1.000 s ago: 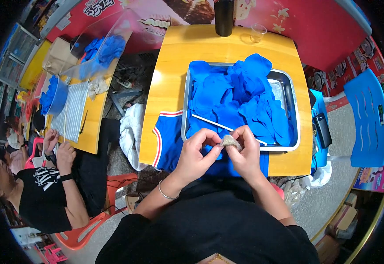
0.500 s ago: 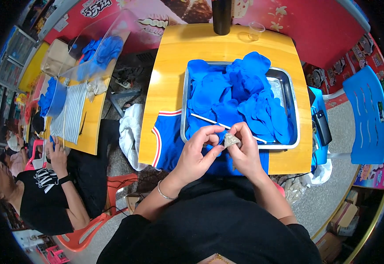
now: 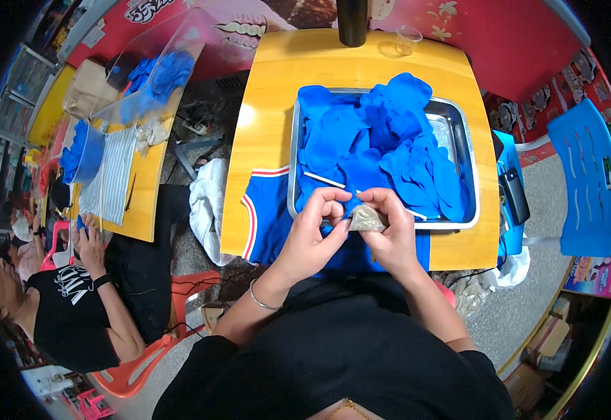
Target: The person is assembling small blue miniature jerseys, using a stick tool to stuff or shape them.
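Close together in front of my body, at the near rim of a metal tray [image 3: 471,168], both my hands work on small pieces. My left hand [image 3: 314,227] is closed in a pinch on a blue fabric piece [image 3: 351,204]. The fingers of my right hand [image 3: 394,222] are closed on a small crinkled beige piece [image 3: 367,219], which touches the blue one. Inside the tray lie many blue fabric petals [image 3: 333,136], heaped and overlapping. A thin white stick [image 3: 323,180] lies across the petals behind my hands, its middle hidden by them.
Blue cloth with red-and-white trim [image 3: 260,203] lies under the tray on the yellow table [image 3: 270,84]. A dark cylinder [image 3: 351,24] and a clear cup [image 3: 408,38] stand at the back. A blue chair [image 3: 582,182] is to the right. Another person [image 3: 74,308] works at the left table.
The beige piece now shows wider and flatter between my hands, and a blue piece shows at my left fingertips. The whole view has shifted slightly.
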Demonstrator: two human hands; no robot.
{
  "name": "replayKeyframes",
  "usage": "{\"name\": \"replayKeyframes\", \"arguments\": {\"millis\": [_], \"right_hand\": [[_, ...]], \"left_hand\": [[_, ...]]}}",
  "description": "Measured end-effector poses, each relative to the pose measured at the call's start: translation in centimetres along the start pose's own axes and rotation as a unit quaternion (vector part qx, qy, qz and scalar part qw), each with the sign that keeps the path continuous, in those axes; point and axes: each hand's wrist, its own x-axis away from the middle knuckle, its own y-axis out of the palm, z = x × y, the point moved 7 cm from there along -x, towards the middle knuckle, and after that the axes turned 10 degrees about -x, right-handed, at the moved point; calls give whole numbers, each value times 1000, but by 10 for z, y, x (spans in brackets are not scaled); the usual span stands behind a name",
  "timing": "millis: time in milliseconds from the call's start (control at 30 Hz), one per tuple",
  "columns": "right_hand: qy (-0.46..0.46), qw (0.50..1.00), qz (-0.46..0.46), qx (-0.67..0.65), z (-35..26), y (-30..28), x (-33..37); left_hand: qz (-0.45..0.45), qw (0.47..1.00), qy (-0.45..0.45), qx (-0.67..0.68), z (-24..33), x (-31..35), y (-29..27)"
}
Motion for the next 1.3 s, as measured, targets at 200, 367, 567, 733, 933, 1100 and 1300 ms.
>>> {"name": "replayKeyframes", "arguments": {"millis": [200, 367, 567, 733, 933, 1100, 1300], "right_hand": [[44, 993, 21, -111, 6, 1, -4], [-21, 998, 64, -7, 0, -6, -5], [24, 995, 24, 96, -6, -6, -11], [-21, 987, 11, 160, -15, -2, -9], [99, 990, -95, -19, -10, 5, -1], [89, 993, -65, -50, -2, 0, 3], [-3, 996, 38, 79, -17, -3, 4]], "left_hand": [[18, 996, 26, -88, 9, -1, 1], [15, 992, 69, -107, 15, -2, 6], [16, 987, 95, -126, 17, 0, 6], [30, 995, 45, -85, 8, 6, 8], [74, 995, 39, -61, 0, 11, -3], [54, 993, 56, -92, 7, 11, 0], [37, 980, 104, -165, 16, 13, 5]]}}
